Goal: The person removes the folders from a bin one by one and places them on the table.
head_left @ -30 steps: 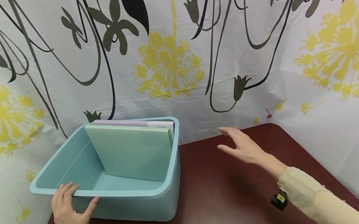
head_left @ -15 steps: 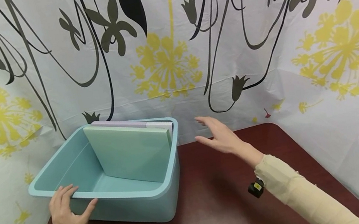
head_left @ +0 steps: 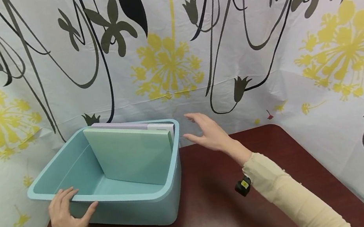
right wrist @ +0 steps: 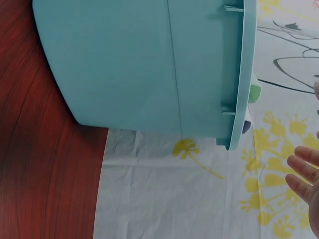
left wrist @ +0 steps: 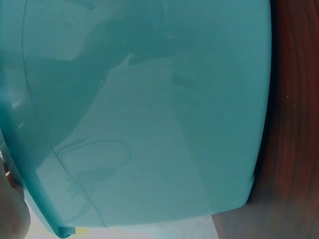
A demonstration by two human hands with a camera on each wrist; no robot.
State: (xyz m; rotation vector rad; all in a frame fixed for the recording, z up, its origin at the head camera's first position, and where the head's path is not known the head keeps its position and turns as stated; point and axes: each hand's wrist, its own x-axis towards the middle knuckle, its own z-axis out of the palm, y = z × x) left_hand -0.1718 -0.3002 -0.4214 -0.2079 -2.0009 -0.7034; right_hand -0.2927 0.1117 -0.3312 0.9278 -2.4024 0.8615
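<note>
Head view: left hand grips tub, fingers hooked over near rim; right hand hovers alongside, fingers apart. I'd brace left, approach gently.

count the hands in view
2: the left hand on the near rim of the blue tub, and the right hand raised beside its right side, apart from it.

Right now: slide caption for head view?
Left fingers on the blue bin, right fingers hovering beside it, green slab on edge inside.

No legible text or numbers, yellow patch on wrist camera unreadable
</note>
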